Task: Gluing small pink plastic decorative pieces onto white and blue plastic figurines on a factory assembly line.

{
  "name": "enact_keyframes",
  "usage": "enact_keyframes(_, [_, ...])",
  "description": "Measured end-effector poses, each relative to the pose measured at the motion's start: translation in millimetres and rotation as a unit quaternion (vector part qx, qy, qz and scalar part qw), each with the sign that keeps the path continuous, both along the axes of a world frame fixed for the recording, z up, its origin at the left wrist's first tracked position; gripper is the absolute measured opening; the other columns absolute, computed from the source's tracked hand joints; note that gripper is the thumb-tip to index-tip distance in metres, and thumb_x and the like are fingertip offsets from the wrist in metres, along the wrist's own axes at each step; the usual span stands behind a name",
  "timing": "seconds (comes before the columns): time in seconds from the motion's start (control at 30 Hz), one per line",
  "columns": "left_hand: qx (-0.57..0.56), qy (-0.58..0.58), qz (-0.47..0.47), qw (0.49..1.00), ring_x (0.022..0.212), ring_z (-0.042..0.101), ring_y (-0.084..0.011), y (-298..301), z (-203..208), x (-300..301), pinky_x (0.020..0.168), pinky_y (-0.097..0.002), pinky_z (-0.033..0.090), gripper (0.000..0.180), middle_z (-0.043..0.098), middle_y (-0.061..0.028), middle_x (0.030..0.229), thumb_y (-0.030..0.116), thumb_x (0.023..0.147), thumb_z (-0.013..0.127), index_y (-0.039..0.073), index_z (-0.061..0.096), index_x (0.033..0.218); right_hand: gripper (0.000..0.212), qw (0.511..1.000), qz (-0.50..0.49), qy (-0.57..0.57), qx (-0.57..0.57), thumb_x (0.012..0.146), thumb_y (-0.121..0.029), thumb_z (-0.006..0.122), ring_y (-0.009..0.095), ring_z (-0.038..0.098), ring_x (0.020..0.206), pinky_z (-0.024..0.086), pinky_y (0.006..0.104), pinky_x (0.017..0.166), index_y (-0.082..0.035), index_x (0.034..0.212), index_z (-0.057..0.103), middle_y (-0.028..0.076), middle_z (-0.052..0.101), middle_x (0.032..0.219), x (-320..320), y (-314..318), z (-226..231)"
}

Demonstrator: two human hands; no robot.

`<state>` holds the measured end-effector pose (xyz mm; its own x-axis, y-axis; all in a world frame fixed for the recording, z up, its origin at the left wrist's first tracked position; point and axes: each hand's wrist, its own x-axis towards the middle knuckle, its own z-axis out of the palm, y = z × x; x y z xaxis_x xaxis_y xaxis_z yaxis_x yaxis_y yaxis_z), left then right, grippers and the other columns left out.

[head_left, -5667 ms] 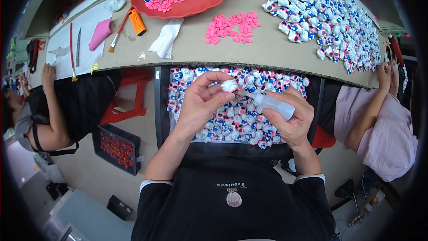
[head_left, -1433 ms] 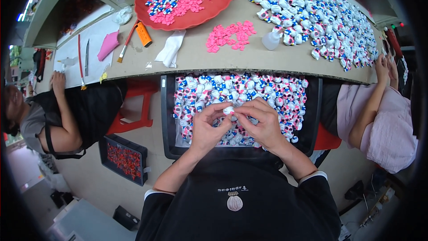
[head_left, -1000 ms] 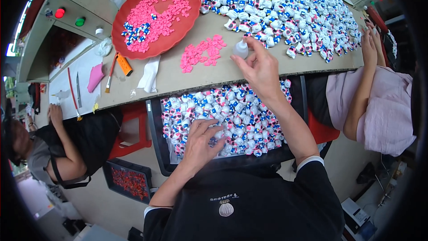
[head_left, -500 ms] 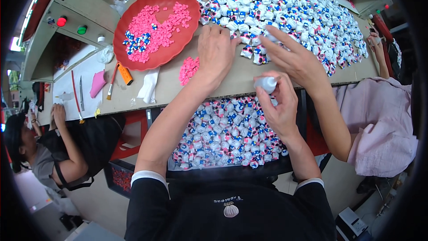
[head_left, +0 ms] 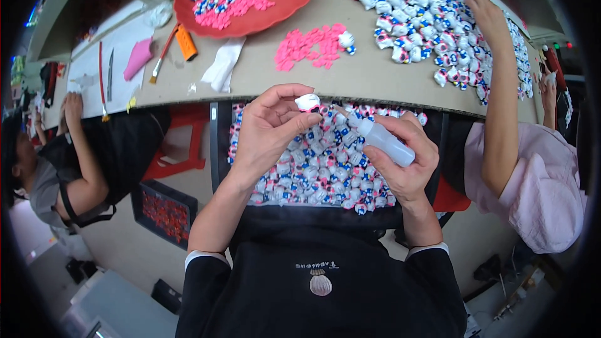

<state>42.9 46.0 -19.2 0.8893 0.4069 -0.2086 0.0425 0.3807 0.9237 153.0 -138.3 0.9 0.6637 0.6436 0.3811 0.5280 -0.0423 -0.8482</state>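
Between the thumb and fingers of my left hand (head_left: 269, 126) is a small white figurine (head_left: 307, 102) with pink and dark markings. My right hand (head_left: 410, 159) is wrapped round a translucent squeeze bottle (head_left: 389, 143), tilted so its narrow tip points left at the figurine, a short gap apart. Both hands hover over a drawer-like tray full of white, blue and pink figurines (head_left: 313, 178) at the table's near edge. Beyond them on the table lies a patch of small pink pieces (head_left: 303, 49), with one figurine (head_left: 347, 41) at its right side.
A scalloped red plate (head_left: 250, 28) holds pink pieces and some blue-white ones. A large figurine pile (head_left: 426, 19) covers the far right, where a co-worker's hand (head_left: 487, 15) reaches in. At left lie a white cloth (head_left: 223, 66), an orange tool (head_left: 186, 44) and a brush (head_left: 164, 54).
My left hand has come back from the pile's edge and now holds a figurine. My right hand has tilted the bottle toward it. The co-worker's hand moved right and farther off. The view shifted.
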Motion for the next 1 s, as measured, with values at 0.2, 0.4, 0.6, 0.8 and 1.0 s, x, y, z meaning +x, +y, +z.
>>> enact_keyframes(0.2, [0.005,-0.011,0.038,0.999,0.084,0.061,-0.0107,-5,-9,-19,0.072,-0.0214,0.051,0.035,0.061,-0.0081,0.098,-0.008,0.077,0.064,-0.003,0.054,0.11,0.04,0.998,0.054,-0.021,-0.012,0.06,-0.01,0.081,0.014,0.049,0.056,0.036,0.0255,0.05,0.003,0.094,0.067,0.008,0.062,0.069,-8,11,-8])
enact_keyframes(0.4, [0.013,-0.007,0.032,0.999,0.084,0.061,-0.0104,-8,-11,-20,0.07,-0.0207,0.051,0.035,0.061,-0.0073,0.098,-0.007,0.077,0.065,-0.003,0.055,0.11,0.038,0.998,0.047,-0.022,-0.022,0.061,-0.009,0.08,0.014,0.05,0.057,0.036,0.0253,0.05,0.003,0.094,0.067,0.008,0.064,0.071,-12,13,-8])
enact_keyframes(0.6, [0.01,-0.01,0.031,0.999,0.083,0.061,-0.0099,-10,-12,-20,0.07,-0.0206,0.051,0.035,0.061,-0.0066,0.098,-0.006,0.077,0.066,-0.002,0.056,0.11,0.037,0.998,0.045,-0.026,-0.025,0.061,-0.009,0.08,0.015,0.05,0.057,0.037,0.0253,0.051,0.002,0.094,0.067,0.008,0.064,0.072,-13,14,-10])
enact_keyframes(0.8, [0.02,-0.008,0.044,0.999,0.084,0.061,-0.0107,-9,-10,-18,0.073,-0.0215,0.051,0.035,0.061,-0.007,0.098,-0.006,0.076,0.066,-0.003,0.056,0.109,0.036,0.998,0.04,-0.026,-0.031,0.062,-0.01,0.08,0.014,0.051,0.057,0.037,0.0251,0.051,0.002,0.093,0.067,0.008,0.063,0.07,-14,13,-8])
enact_keyframes(1.0, [0.018,-0.009,0.051,0.998,0.084,0.061,-0.0109,-8,-11,-18,0.073,-0.0217,0.051,0.035,0.061,-0.0081,0.098,-0.006,0.076,0.066,-0.003,0.055,0.109,0.034,0.999,0.028,-0.026,-0.032,0.063,-0.01,0.079,0.015,0.049,0.056,0.036,0.0258,0.05,0.002,0.092,0.066,0.008,0.062,0.068,-11,12,-10])
